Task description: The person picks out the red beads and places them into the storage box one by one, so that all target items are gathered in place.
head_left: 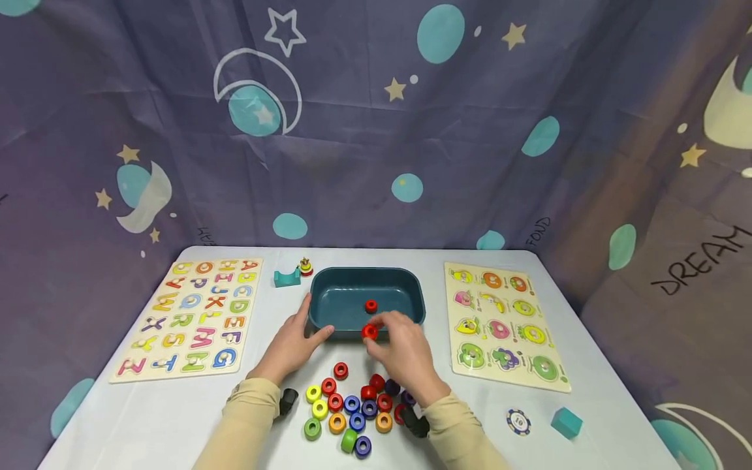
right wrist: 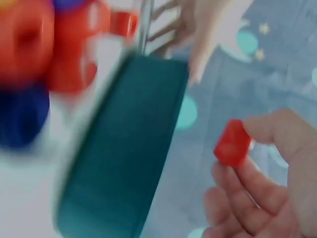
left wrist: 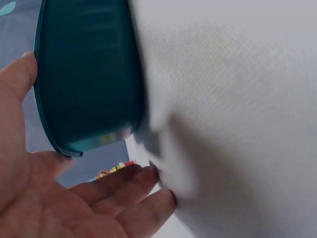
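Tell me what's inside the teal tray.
One red bead lies in the tray. The right hand holds another red bead by the near rim. That hand hides part of the tray's near right side, so anything there cannot be seen.

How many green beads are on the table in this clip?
2. One green bead sits hole-up at the pile's left, below the yellow beads; the second green bead lies beside a blue bead. The sleeves could hide more.
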`<action>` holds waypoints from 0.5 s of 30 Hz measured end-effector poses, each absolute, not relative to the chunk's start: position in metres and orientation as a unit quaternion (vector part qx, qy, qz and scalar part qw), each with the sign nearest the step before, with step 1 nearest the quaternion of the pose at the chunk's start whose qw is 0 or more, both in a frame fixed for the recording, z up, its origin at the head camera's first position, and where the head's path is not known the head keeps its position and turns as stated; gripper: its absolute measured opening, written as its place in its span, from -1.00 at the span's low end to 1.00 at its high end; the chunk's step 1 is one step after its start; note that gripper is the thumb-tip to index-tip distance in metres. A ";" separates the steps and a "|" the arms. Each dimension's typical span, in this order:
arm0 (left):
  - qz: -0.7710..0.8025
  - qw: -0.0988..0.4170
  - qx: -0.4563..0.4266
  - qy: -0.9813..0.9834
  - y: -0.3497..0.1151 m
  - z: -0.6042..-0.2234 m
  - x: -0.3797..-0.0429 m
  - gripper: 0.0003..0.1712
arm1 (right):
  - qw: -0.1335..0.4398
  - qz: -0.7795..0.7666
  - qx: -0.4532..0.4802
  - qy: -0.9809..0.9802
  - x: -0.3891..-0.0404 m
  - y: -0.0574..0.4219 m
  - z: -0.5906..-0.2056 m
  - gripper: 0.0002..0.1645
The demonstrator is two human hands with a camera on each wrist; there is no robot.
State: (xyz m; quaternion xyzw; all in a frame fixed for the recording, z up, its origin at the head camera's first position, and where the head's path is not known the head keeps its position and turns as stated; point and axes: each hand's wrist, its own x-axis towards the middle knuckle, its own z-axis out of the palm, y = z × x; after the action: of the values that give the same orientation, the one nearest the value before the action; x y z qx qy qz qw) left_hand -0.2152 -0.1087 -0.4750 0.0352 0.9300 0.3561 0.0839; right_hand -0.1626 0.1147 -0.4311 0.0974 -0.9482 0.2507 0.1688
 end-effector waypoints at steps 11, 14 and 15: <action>0.360 0.091 0.026 0.928 -0.111 -0.476 -0.214 0.18 | 0.073 0.220 0.034 -0.972 -0.259 0.146 -0.436 -0.73; 0.365 0.091 0.027 0.926 -0.110 -0.475 -0.215 0.16 | 0.052 0.216 0.038 -0.974 -0.270 0.145 -0.441 -0.73; 0.366 0.090 0.026 0.926 -0.109 -0.475 -0.215 0.15 | 0.045 0.213 0.038 -0.975 -0.273 0.144 -0.443 -0.73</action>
State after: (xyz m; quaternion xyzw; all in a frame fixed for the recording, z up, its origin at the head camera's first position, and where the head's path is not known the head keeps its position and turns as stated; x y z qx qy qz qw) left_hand -0.2151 -0.1094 -0.4746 0.0265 0.9260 0.3656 0.0903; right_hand -0.2732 0.1444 -0.4429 0.0380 -0.9753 0.2130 0.0455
